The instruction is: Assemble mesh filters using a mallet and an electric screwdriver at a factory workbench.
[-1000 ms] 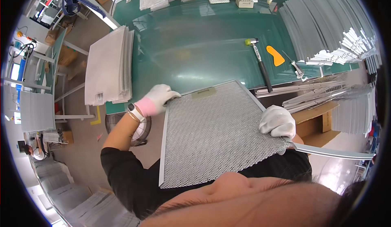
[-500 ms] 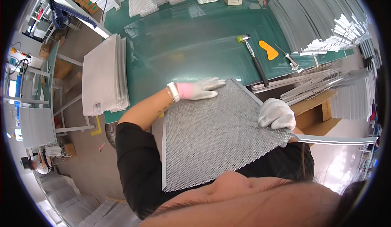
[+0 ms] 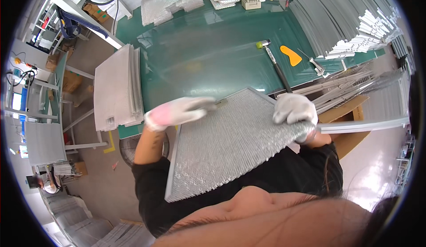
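Note:
A silver metal mesh panel (image 3: 230, 136) with thin metal edging lies tilted across my front, its far corner over the green table (image 3: 186, 69). My right hand (image 3: 295, 109), in a white glove, is closed around the panel's right side. From beside that hand a long pale metal frame strip (image 3: 364, 126) sticks out to the right. My left hand (image 3: 179, 112), in a white and pink glove, is over the panel's far left edge with its fingers stretched out. Their tips are blurred, beside a small beige patch (image 3: 221, 102) on the edging; contact cannot be made out.
A mallet (image 3: 276, 65), an orange scraper (image 3: 291, 56) and a pointed tool with a pale handle (image 3: 317, 66) lie at the table's right. Mesh sheets (image 3: 117, 87) are stacked at left, grey strips (image 3: 341, 16) at far right. A cardboard box (image 3: 355, 134) stands below the right edge.
My left hand has drawn back leftward from the panel's far corner. The panel has tilted, its near edge rising, and the right hand has shifted slightly, still holding it. The strip's outer end has swung away from me.

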### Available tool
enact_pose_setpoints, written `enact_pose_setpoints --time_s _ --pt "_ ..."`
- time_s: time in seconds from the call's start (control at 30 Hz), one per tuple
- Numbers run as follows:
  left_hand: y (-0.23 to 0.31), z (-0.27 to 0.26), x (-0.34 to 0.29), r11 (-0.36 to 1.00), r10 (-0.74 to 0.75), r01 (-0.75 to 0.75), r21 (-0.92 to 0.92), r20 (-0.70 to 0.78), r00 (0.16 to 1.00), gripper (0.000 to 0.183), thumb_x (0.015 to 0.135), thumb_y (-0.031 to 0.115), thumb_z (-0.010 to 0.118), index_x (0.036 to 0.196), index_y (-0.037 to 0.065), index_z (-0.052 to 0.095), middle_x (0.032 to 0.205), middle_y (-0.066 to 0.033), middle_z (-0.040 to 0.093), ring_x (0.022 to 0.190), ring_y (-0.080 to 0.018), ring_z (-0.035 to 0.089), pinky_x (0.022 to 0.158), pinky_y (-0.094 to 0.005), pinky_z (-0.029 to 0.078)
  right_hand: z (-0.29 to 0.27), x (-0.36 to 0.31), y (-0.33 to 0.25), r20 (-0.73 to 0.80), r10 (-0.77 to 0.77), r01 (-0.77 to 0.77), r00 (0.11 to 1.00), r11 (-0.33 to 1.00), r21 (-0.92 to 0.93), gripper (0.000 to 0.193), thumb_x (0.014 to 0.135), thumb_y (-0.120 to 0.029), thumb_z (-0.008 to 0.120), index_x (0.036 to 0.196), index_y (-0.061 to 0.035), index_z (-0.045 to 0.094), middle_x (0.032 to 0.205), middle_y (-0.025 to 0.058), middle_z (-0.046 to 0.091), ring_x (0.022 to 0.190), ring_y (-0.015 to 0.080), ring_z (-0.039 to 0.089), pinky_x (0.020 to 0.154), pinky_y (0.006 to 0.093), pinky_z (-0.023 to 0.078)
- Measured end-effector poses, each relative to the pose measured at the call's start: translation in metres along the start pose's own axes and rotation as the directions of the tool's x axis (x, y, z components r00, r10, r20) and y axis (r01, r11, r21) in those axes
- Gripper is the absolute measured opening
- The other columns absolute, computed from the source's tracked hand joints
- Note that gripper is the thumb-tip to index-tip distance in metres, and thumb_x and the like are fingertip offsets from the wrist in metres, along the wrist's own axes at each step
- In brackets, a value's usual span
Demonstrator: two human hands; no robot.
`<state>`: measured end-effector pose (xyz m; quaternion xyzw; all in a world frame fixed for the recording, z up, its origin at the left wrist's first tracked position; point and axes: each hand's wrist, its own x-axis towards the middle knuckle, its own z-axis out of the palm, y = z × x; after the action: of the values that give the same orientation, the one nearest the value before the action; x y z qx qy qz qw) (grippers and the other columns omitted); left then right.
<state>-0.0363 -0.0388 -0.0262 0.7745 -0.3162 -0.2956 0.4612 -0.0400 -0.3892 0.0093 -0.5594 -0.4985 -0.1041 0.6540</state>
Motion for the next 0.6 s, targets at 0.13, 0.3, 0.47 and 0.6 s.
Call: enact_pose_setpoints --time_s 0.13,0.3,0.47,0.6 --pt "0.041 -0.002 -0.065 0.493 0.818 -0.866 -0.088 -0.292 0.495 0.069 0.08 0.046 0.078 0.117 -0.009 0.06 0.103 -0.0248 0.066 0.09 -0.0398 0.066 0.075 -0.0479 0.056 -0.003 0.032 0.032 -0.127 0.054 -0.061 0.99 0.997 -0.051 0.018 0.089 -0.016 0.062 0.076 -0.0059 0.056 0.074 0.0098 0.064 0.066 0.02 0.061 0.059 0.0327 0.048" --pt "0.055 0.021 -0.046 0.823 0.429 -0.347 0.449 -0.893 -0.139 0.014 0.082 0.001 0.059 0.095 -0.003 0.059 0.082 -0.0151 0.062 0.074 -0.0279 0.06 0.071 -0.0396 0.051 -0.005 0.086 0.05 -0.14 0.21 -0.23 0.968 0.962 -0.146 0.015 0.095 -0.005 0.054 0.106 0.0034 0.059 0.098 0.0129 0.066 0.091 0.0171 0.062 0.083 0.0308 0.049" --pt "0.061 0.022 -0.029 0.79 0.534 -0.337 0.512 -0.845 -0.031 0.027 0.092 0.025 0.068 0.096 0.0 0.058 0.084 -0.0116 0.062 0.079 -0.0244 0.06 0.074 -0.0361 0.049 -0.014 0.069 0.083 -0.319 0.224 -0.216 0.921 0.975 0.058 0.013 0.089 0.001 0.058 0.1 0.0034 0.063 0.093 0.0048 0.064 0.085 0.0096 0.058 0.078 0.0247 0.047" --pt "0.061 0.024 -0.031 0.733 0.613 -0.373 0.569 -0.79 -0.001 0.03 0.091 0.029 0.07 0.095 0.001 0.059 0.077 -0.0099 0.06 0.068 -0.0226 0.058 0.063 -0.0369 0.048 -0.01 0.064 0.081 -0.198 0.107 -0.087 0.974 0.99 0.109 0.023 0.099 -0.024 0.059 0.097 -0.0011 0.054 0.086 0.0141 0.062 0.079 0.023 0.061 0.07 0.0348 0.051"
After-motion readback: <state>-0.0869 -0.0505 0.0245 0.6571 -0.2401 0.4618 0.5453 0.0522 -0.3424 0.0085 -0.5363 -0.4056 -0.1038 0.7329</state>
